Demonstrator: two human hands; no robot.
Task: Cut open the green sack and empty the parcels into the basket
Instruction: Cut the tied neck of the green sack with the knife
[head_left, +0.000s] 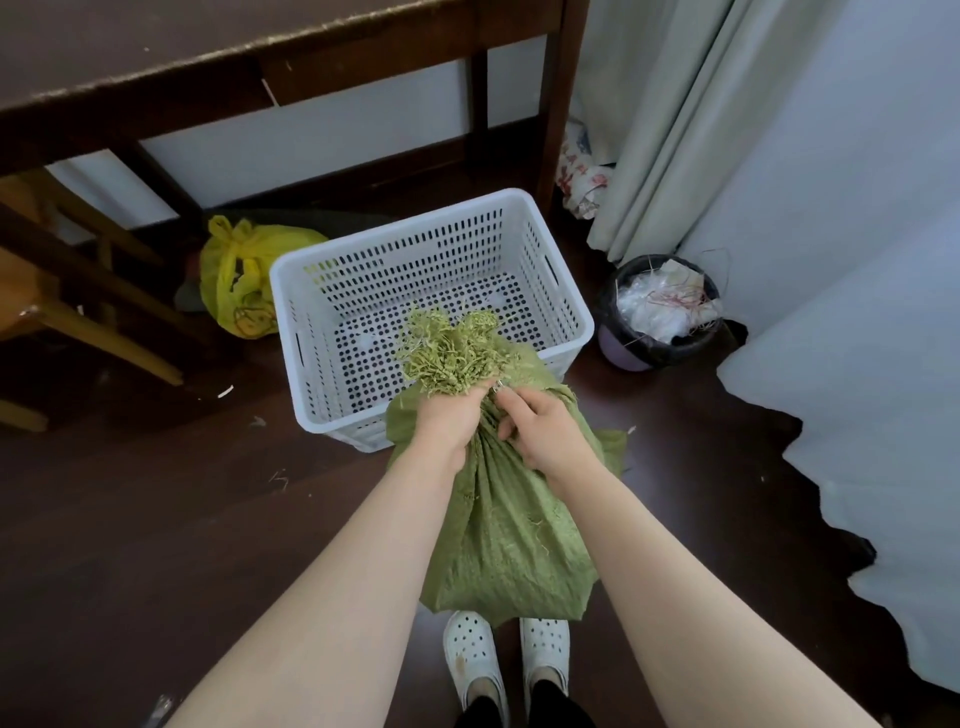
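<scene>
The green woven sack (498, 519) stands upright on the dark floor, leaning against the near wall of the white perforated basket (332, 270). The left hand (452, 415) is clenched around the gathered neck below its frayed top. The right hand (545, 431), at 3 o'clock of the left, pinches a small metallic object at the neck; which tool cannot be told.

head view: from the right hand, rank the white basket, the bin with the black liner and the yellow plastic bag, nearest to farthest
From the right hand:
1. white basket, just ahead, beyond the sack's neck.
2. bin with the black liner, farther right, near the curtain.
3. yellow plastic bag, far left, beyond the basket.
</scene>
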